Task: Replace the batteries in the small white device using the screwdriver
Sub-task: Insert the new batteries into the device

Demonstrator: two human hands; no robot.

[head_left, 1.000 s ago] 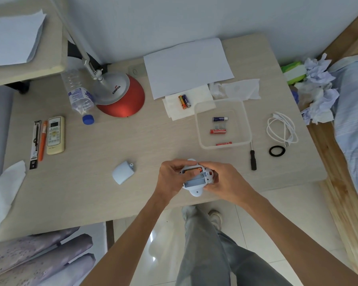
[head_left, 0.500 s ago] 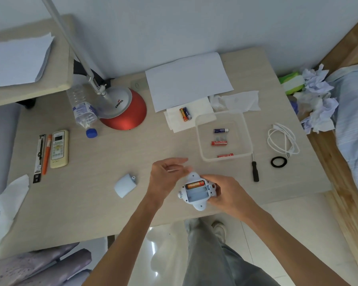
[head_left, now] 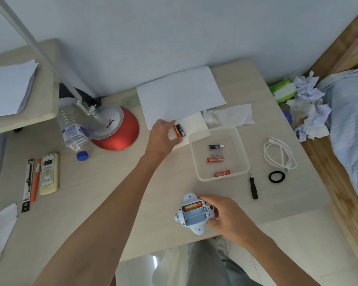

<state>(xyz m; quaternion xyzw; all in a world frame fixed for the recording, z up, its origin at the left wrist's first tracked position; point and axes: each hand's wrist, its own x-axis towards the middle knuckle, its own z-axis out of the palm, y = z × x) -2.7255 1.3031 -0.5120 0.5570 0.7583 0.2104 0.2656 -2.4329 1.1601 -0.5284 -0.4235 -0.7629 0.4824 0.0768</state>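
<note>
Our right hand [head_left: 225, 217] grips the small white plastic device [head_left: 194, 220] near the table's front edge. Its open bay holds one orange battery [head_left: 192, 207]; the other slot is bare. Our left hand [head_left: 163, 137], fingers loose and holding nothing, reaches the orange and blue battery pair [head_left: 179, 131] on a white napkin [head_left: 194, 124]. We should pinch one only and match polarity. The pale wooden table [head_left: 103, 182] meets a blue-grey wall [head_left: 174, 27], with a blue-sheeted bed [head_left: 351, 124] to the right.
</note>
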